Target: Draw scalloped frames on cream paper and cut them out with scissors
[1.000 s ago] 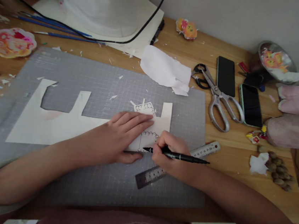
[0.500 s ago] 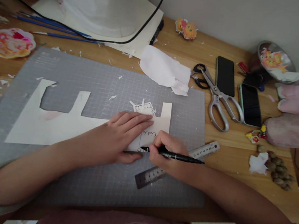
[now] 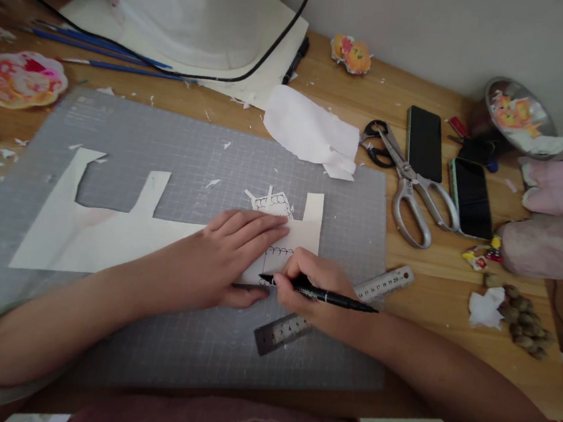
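Observation:
My left hand (image 3: 234, 253) lies flat, fingers stretched, pressing a cream paper sheet (image 3: 108, 236) with cut-out notches onto a grey cutting mat (image 3: 168, 139). My right hand (image 3: 316, 288) is closed round a black pen (image 3: 337, 299), its tip touching the paper's lower right part, where a small box with scalloped lines is drawn. A metal ruler (image 3: 384, 285) lies partly hidden under my right hand. A small cut paper piece (image 3: 273, 202) with drawn lines lies just beyond my left fingertips.
Right of the mat lie metal scissors (image 3: 411, 194), black-handled scissors (image 3: 375, 142) and two phones (image 3: 424, 142) (image 3: 473, 197). A white paper scrap (image 3: 310, 130), blue pencils (image 3: 101, 54), a black cable (image 3: 215, 78) and a marker (image 3: 296, 60) lie behind. Paper bits litter the wooden desk (image 3: 434, 287).
My right hand has slid the pen a little to the left along the paper's lower edge. My left hand has stayed in place.

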Demonstrator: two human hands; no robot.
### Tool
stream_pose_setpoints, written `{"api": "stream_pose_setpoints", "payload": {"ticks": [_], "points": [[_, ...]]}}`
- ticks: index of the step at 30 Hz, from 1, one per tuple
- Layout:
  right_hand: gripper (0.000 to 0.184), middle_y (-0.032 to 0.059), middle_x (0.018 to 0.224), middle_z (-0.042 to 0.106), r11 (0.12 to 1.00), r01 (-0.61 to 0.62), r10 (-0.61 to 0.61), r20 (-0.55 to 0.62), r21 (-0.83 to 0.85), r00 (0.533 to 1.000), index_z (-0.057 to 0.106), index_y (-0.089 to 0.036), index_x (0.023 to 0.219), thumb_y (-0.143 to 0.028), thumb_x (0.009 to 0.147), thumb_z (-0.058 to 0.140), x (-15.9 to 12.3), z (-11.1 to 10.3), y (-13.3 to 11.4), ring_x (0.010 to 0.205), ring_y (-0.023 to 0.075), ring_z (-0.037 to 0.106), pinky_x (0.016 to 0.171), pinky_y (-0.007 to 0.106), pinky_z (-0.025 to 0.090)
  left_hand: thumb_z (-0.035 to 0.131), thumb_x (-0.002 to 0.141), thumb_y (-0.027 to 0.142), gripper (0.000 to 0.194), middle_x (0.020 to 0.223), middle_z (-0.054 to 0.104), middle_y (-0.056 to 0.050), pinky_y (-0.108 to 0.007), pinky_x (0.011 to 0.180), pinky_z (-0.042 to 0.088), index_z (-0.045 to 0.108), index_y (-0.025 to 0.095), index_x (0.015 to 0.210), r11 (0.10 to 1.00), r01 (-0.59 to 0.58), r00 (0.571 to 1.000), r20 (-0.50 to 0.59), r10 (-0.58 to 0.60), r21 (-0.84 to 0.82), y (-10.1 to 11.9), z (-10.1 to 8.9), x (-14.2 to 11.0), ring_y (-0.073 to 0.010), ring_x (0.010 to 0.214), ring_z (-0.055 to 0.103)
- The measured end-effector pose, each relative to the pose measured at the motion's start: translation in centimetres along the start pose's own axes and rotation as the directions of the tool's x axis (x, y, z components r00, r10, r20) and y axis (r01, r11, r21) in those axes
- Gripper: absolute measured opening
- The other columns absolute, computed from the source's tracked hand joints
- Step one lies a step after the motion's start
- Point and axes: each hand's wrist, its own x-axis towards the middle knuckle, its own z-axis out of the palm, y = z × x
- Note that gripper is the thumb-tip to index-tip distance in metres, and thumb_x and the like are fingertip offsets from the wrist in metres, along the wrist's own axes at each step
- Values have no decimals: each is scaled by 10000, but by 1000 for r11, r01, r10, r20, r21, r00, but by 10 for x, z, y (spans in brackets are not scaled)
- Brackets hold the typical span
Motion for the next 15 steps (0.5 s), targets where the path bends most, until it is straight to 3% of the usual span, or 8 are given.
{"api": "stream_pose_setpoints", "payload": {"ticks": [15], "points": [[228,-82,568,388,997,-6,9,-31,82,999,363,-210,663,-207,788,553,-2,-2,1,503,71,308,496,204,274,616,806,425,709,1405,459,-198,-468,979,392,393,66,1375,1000,-7,1000,-19,7,11,-1,1,-1,-355,1228,441]]}}
